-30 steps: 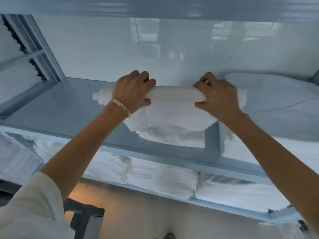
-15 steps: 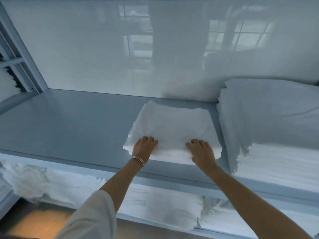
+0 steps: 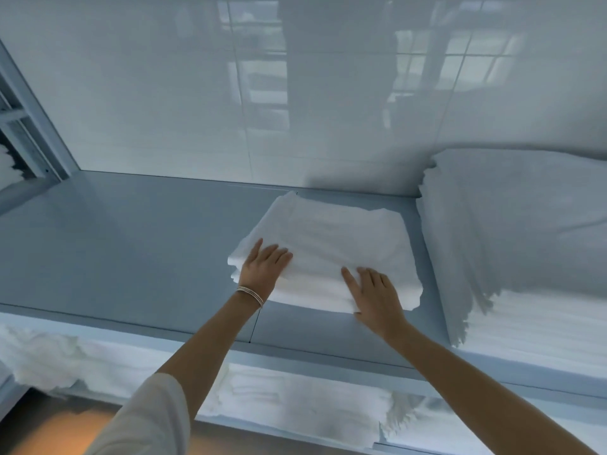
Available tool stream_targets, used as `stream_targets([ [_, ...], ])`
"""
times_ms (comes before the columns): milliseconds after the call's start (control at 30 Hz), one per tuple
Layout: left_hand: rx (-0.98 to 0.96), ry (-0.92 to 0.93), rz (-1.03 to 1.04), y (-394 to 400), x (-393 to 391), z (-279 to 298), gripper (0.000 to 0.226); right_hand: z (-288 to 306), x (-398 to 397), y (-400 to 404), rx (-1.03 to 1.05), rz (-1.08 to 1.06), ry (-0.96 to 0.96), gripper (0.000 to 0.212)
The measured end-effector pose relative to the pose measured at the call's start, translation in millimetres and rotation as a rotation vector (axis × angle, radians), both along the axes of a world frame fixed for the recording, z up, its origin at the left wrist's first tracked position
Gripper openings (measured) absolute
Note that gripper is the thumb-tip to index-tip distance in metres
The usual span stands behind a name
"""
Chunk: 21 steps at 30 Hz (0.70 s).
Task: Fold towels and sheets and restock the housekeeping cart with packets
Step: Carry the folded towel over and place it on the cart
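A folded white towel [image 3: 331,238] lies flat on the grey-blue shelf [image 3: 131,244], a little right of its middle. My left hand [image 3: 264,269], with thin bracelets at the wrist, rests flat on the towel's near left corner, fingers straight. My right hand [image 3: 374,295] lies flat on the towel's near edge, fingers spread and pointing away from me. Neither hand grips the cloth.
A tall stack of folded white linen [image 3: 512,244] fills the shelf's right end, close beside the towel. A glossy white tiled wall [image 3: 295,93] backs the shelf. More white linen [image 3: 295,405] sits on the lower shelf. A shelf frame [image 3: 29,126] stands at far left.
One second ago both hands gripped the towel and held it above the shelf. It now lies flat, and both hands have opened onto its near edge.
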<state>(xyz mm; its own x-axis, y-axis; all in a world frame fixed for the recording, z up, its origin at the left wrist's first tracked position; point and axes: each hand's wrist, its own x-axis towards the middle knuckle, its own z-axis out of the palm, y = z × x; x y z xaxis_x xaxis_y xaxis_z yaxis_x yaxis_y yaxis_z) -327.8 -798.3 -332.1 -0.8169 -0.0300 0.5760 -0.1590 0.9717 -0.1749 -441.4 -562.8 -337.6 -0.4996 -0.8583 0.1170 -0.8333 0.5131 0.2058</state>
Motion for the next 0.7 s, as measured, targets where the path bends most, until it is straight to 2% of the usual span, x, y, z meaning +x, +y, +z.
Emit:
stream_targets([
  [100,-0.03,0.141,-0.017,-20,-16,18,0.042,13,-14,-2,-0.123,0.034,-0.021,0.103],
  [167,-0.016,0.152,-0.022,-30,-18,12,0.041,18,-25,1,-0.158,0.026,0.016,0.091],
  [200,-0.024,0.129,-0.015,-31,-14,0,0.042,16,-28,2,-0.13,0.017,0.042,0.091],
  [333,0.008,-0.179,0.136,-12,13,-61,0.062,-1,-21,-4,0.012,-0.016,0.085,0.099],
  [400,0.064,-0.257,0.178,-12,15,-61,0.067,-4,-16,-10,0.055,-0.041,0.083,0.107],
  [467,0.04,-0.273,0.184,-15,11,-54,0.066,-9,-11,-15,0.099,-0.084,0.072,0.113],
  [500,0.046,-0.302,0.186,-15,12,-51,0.068,-11,-9,-18,0.117,-0.096,0.061,0.109],
  [600,0.142,-0.362,0.203,-8,13,-47,0.096,-7,-13,-29,0.129,-0.059,0.023,0.085],
  [700,0.183,-0.329,0.143,21,20,-47,0.11,34,-14,-37,0.138,-0.037,-0.012,0.077],
])
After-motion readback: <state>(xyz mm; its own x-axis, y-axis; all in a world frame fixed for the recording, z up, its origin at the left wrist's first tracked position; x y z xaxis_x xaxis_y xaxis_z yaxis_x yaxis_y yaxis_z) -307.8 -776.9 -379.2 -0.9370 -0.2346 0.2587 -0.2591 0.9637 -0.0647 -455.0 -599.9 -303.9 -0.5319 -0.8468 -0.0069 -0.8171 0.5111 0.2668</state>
